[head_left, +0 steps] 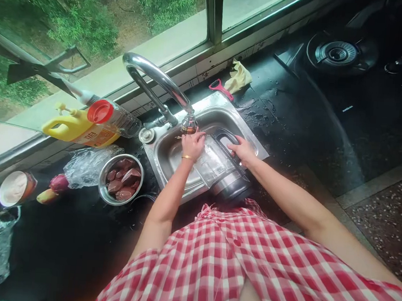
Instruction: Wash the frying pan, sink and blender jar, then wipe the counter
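A clear blender jug (217,165) with a steel base lies tilted over the steel sink (249,129), its mouth toward the tap. My right hand (242,150) is closed round the jug's black handle. My left hand (192,144), with a gold bangle on the wrist, rests at the jug's open rim just under the tap spout (189,122), fingers curled on the rim. I cannot tell whether water is running.
A steel bowl of dark red pieces (121,180) stands left of the sink. Behind it lie a yellow oil bottle with a red cap (92,122) and a crumpled plastic bag (86,165). A red peeler (221,88) and a cloth (239,77) lie behind the sink. A gas burner (337,52) is far right.
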Motion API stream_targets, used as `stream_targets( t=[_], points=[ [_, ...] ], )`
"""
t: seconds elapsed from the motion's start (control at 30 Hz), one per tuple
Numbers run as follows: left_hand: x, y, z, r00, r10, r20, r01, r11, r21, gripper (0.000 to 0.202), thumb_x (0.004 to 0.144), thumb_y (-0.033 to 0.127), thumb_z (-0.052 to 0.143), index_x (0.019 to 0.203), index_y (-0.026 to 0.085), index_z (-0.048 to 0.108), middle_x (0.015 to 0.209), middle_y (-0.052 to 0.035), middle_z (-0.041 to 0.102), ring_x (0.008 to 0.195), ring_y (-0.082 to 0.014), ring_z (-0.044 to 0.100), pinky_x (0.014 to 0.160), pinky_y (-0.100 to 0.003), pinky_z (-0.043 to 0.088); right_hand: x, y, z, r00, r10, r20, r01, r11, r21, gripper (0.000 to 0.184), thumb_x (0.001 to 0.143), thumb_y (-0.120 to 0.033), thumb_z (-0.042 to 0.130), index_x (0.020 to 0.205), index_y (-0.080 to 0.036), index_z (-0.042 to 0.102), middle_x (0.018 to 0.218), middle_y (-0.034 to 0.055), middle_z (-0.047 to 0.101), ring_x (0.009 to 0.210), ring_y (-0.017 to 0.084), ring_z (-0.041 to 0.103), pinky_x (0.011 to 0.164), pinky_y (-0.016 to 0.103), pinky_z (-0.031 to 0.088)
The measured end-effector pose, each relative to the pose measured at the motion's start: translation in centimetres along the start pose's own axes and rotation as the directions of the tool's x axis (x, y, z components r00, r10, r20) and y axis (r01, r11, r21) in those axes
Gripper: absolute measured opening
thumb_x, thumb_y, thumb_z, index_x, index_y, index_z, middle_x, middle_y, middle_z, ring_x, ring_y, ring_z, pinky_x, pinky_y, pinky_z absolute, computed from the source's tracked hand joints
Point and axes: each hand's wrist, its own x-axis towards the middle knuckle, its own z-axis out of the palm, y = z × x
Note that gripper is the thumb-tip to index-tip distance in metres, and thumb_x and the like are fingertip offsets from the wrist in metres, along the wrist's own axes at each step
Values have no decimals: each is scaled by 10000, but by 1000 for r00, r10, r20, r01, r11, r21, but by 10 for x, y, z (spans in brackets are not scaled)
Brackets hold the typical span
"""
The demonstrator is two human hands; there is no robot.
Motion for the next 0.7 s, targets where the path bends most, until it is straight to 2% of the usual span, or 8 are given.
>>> stream_targets(
  t=[0.1, 0.17, 0.23, 0.33, 0.47, 0.53, 0.63, 0.7],
  points=[
    [14, -2, 0, 991, 108, 79, -109, 994, 6, 212, 859, 258, 584, 1027, 286, 710, 1328, -21, 591, 1359, -284, 381, 1130, -564, 222, -1, 2, 5, 999, -54, 5, 54, 998, -28, 649, 639, -72, 699, 1269, -120, 554, 635, -31, 616, 391, 59, 437, 381, 191, 356],
    [20, -6, -2, 995, 75, 62, -76, 997, 24, 226, 860, 254, 576, 1038, 292, 709, 1319, -28, 594, 1337, -291, 402, 1115, -572, 238, -4, 2, 7, 997, -79, -10, 79, 995, -56, 646, 628, -57, 675, 1260, -126, 561, 649, -34, 618, 394, 60, 445, 383, 191, 360],
    [21, -13, -7, 1000, 11, 28, -12, 999, 31, 246, 861, 212, 549, 1042, 254, 711, 1287, -66, 607, 1267, -271, 471, 1096, -521, 294, -9, 2, 7, 996, -86, -11, 85, 992, -92, 637, 627, -56, 651, 1253, -139, 567, 679, -33, 620, 394, 59, 451, 382, 192, 365],
    [4, -16, -16, 1000, 30, -7, -29, 998, 51, 253, 856, 189, 537, 1023, 226, 724, 1171, -92, 623, 1142, -226, 535, 1041, -420, 366, -15, 1, 8, 996, -81, 33, 84, 987, -137, 615, 628, -80, 641, 1236, -155, 579, 751, -20, 632, 406, 59, 465, 387, 196, 384],
    [-16, 0, -21, 995, 89, 40, -94, 979, 181, 217, 832, 297, 607, 997, 306, 748, 1040, -76, 594, 1028, -237, 521, 936, -413, 379, -14, 6, 10, 991, -114, 75, 125, 978, -168, 605, 643, -117, 615, 1245, -165, 573, 812, 1, 651, 435, 69, 488, 428, 214, 432],
    [-13, 8, -23, 999, -3, 54, -12, 965, 263, 237, 838, 307, 599, 1025, 325, 744, 1025, -81, 586, 1009, -250, 509, 895, -411, 374, -10, 13, 12, 985, -148, 90, 163, 970, -183, 613, 640, -128, 610, 1249, -175, 570, 862, 13, 666, 483, 85, 524, 485, 232, 474],
    [-8, 17, -24, 976, -208, -60, 215, 899, 381, 272, 854, 291, 566, 1067, 300, 736, 1032, -105, 571, 1012, -277, 489, 853, -407, 369, -6, 22, 14, 963, -227, 145, 252, 949, -189, 578, 625, -135, 615, 1199, -192, 600, 922, 20, 679, 630, 127, 597, 624, 263, 528],
    [-13, 23, -22, 983, -181, -41, 183, 902, 392, 284, 855, 314, 568, 1090, 302, 726, 1029, -101, 565, 1009, -270, 484, 855, -396, 364, -5, 25, 13, 953, -251, 167, 279, 945, -172, 550, 629, -150, 618, 1178, -193, 611, 941, 22, 681, 705, 146, 614, 686, 277, 537]
  ],
)
